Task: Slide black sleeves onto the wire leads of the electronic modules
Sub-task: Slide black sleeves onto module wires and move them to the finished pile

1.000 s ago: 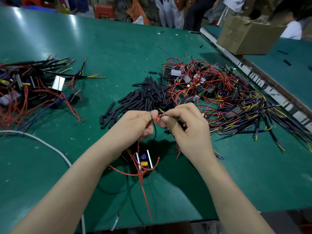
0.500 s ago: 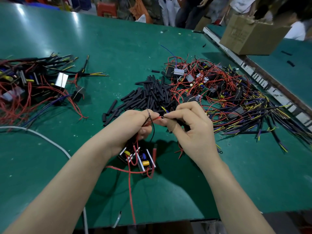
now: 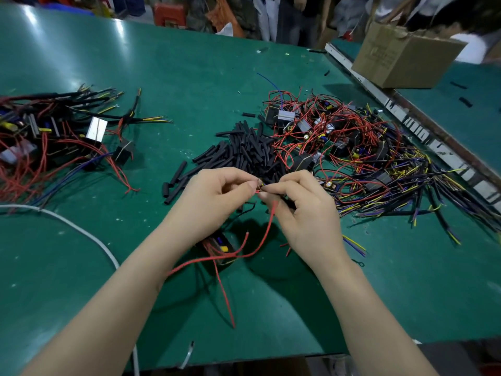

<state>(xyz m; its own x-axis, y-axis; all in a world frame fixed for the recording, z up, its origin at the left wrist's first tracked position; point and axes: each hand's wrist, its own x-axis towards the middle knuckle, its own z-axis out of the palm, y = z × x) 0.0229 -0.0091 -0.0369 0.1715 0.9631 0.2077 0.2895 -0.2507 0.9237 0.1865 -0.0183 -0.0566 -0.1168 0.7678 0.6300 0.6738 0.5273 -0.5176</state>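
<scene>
My left hand (image 3: 214, 196) and my right hand (image 3: 303, 210) meet fingertip to fingertip above the green table (image 3: 189, 77). My left hand pinches thin wire ends at the meeting point. My right hand pinches a red lead (image 3: 271, 221) there and has a black sleeve (image 3: 287, 202) tucked under its fingers. The lead runs down to a small electronic module (image 3: 223, 248) lying on the table beneath my left wrist, partly hidden. A heap of black sleeves (image 3: 244, 156) lies just beyond my hands.
A tangle of modules with red, yellow and blue leads (image 3: 352, 147) spreads to the right. Another pile of modules with sleeved leads (image 3: 54, 134) sits at the left. A white cable (image 3: 81, 232) curves across the near left. A cardboard box (image 3: 401, 55) stands at the back right.
The module has shifted under my left wrist and its loose red leads have swung to new positions. Both hands stay pinched together at the wire ends, and the camera has tilted slightly.
</scene>
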